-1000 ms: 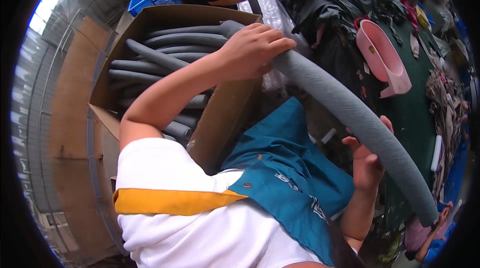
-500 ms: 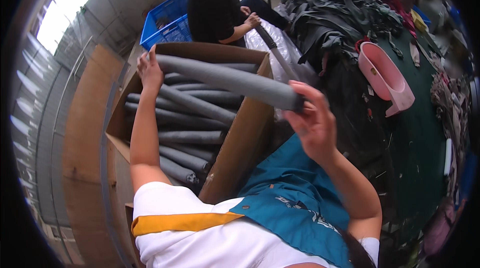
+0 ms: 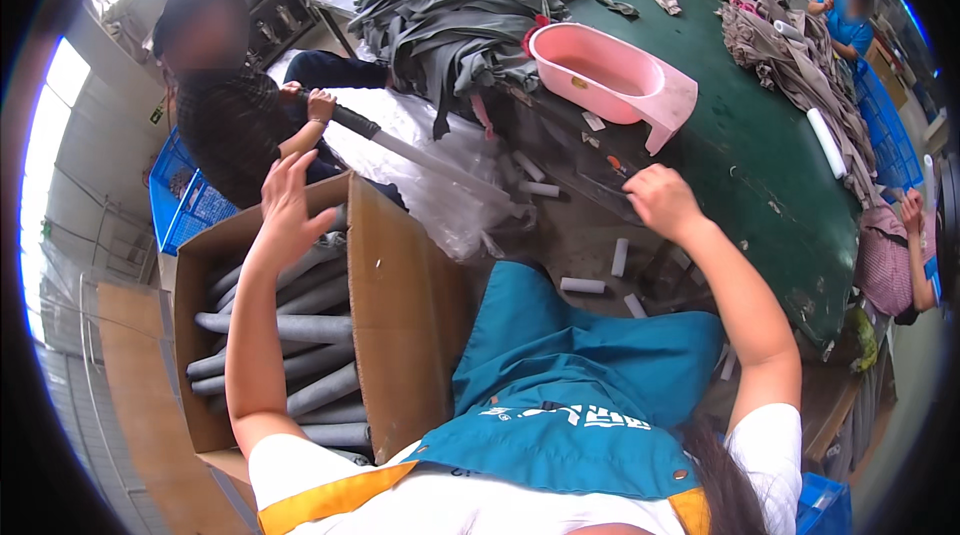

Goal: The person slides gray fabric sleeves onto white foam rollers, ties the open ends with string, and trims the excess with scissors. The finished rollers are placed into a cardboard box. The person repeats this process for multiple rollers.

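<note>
My left hand [image 3: 288,203] is raised over the cardboard box [image 3: 415,305], its fingers spread and nothing in them. Grey fabric-covered rolls [image 3: 290,327] lie stacked inside this box, some hidden behind my left forearm. Out to the right, my right hand [image 3: 664,203] is at the near edge of the green table [image 3: 750,205], fingers curled together. Whatever they may pinch is too small to make out. Just beyond that hand stands a pink plastic tub [image 3: 625,85] with a long spout-like end.
A co-worker [image 3: 235,105] sits at the left, holding a long tube [image 3: 430,160] over clear plastic sheeting. Dark grey fabric strips [image 3: 450,25] are heaped on the table. Short white tubes [image 3: 583,285] lie on the floor. Blue crates [image 3: 190,200] stand behind the box.
Both hands held a grey roll before; now neither does. My left hand has opened over the box, and my right has moved to the table edge. The view has swung right.
</note>
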Demonstrator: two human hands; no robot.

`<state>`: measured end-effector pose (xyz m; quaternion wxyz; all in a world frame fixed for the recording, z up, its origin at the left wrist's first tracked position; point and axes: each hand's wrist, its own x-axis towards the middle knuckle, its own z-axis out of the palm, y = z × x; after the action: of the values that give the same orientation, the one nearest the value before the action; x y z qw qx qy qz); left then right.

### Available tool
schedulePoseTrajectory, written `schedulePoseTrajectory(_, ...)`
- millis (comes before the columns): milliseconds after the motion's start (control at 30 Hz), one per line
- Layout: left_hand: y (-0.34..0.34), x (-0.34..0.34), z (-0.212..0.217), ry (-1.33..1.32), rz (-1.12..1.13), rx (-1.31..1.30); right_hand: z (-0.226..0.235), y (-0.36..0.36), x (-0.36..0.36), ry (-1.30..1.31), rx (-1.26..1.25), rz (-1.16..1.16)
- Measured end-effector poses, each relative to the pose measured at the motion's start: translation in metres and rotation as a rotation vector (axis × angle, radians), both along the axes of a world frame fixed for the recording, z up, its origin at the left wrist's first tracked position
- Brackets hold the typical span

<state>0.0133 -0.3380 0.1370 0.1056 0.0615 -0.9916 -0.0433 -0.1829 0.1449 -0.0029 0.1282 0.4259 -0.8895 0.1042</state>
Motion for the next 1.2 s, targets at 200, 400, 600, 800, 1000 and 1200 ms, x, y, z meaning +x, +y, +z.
schedulePoseTrajectory(200, 0.053, -0.178, -0.058, -0.062, -0.397, 0.155, -0.008, 0.047, -0.012, 0.091, 0.068, 0.171)
schedulePoseTrajectory(400, 0.099, -0.368, -0.109, 0.201, -0.316, 0.058, -0.002, 0.046, -0.016, 0.007, -0.013, 0.125)
schedulePoseTrajectory(600, 0.099, -0.468, -0.156, 0.297, -0.046, -0.207, -0.002, 0.046, -0.021, -0.047, -0.008, 0.099)
schedulePoseTrajectory(800, 0.096, -0.504, -0.113, 0.119, -0.128, -0.097, -0.003, 0.051, -0.021, -0.08, -0.001, 0.069)
schedulePoseTrajectory(1000, 0.073, -0.537, -0.052, 0.664, 0.073, 0.379, -0.003, 0.049, -0.02, -0.098, -0.016, 0.086)
schedulePoseTrajectory(1200, 0.139, -0.483, 0.002, 0.785, -0.413, 0.114, -0.003, 0.05, -0.021, -0.018, -0.014, 0.111)
